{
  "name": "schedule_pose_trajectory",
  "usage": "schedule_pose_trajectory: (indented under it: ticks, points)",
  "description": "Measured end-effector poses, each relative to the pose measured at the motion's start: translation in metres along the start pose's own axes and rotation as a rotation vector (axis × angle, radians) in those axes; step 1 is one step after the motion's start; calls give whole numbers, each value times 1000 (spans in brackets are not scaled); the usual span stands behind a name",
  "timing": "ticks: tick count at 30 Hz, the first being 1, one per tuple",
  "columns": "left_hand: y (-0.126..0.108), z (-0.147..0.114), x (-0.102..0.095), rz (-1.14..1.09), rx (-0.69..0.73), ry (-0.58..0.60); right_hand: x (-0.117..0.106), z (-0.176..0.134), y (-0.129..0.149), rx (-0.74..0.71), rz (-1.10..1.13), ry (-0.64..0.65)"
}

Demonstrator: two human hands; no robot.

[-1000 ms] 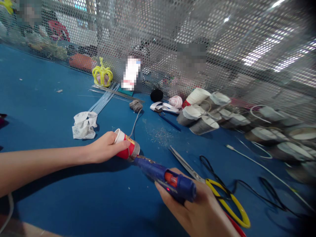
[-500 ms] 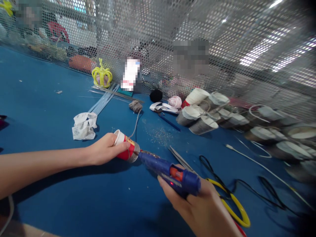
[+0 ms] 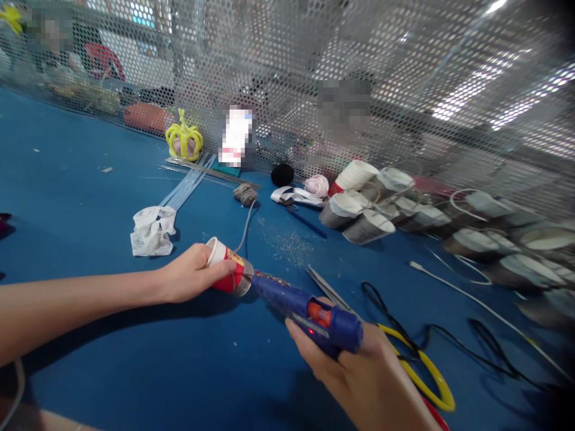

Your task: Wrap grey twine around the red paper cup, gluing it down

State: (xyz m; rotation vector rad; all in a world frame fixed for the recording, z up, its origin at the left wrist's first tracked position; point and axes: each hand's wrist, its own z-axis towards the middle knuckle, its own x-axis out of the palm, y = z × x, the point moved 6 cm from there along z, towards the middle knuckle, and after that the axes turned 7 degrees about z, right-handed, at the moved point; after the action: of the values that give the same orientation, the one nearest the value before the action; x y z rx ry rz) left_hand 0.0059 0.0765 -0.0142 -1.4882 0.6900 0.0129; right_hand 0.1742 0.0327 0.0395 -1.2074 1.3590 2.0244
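My left hand [image 3: 195, 272] is closed around a red and white paper cup [image 3: 229, 276], tipped on its side with its mouth toward the upper left. Grey yarn wraps the cup's base end, and a strand runs from there to a small grey yarn ball [image 3: 245, 194]. In my right hand [image 3: 354, 371] is a blue hot glue gun [image 3: 305, 308], its red light lit. The nozzle meets the cup near the yarn-wrapped end; whether it touches I cannot tell. Scissors [image 3: 326, 284] lie partly hidden behind the gun and my right hand.
Several yarn-wrapped cups [image 3: 371, 226] stand and lie at the right. A black cord [image 3: 485, 359] and a white cable [image 3: 476, 305] cross the blue table. Crumpled white plastic [image 3: 153, 232] and clear sticks lie left. A perforated metal screen [image 3: 278, 72] borders the back.
The view has shifted very slightly. Both hands, the cup and the glue gun keep nearly the same positions relative to each other.
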Motion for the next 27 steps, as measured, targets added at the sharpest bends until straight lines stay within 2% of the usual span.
schedule_pose_trajectory:
  ticks: [5,9,13,22,27]
  points:
    - [5,1,-1,-6,-27,-14,2,-2,6,-24,23,10]
    - [4,-1,-1,8,-37,-19,-2,-1,8,-26,30,-42]
    - [-5,-3,3,-41,22,23,-6,1,7,-16,18,-82]
    - [-2,-6,4,152,87,-3,-8,1,-4,61,-20,-130]
    - [-13,-9,5,214,221,-7,-7,1,-6,26,-44,-125]
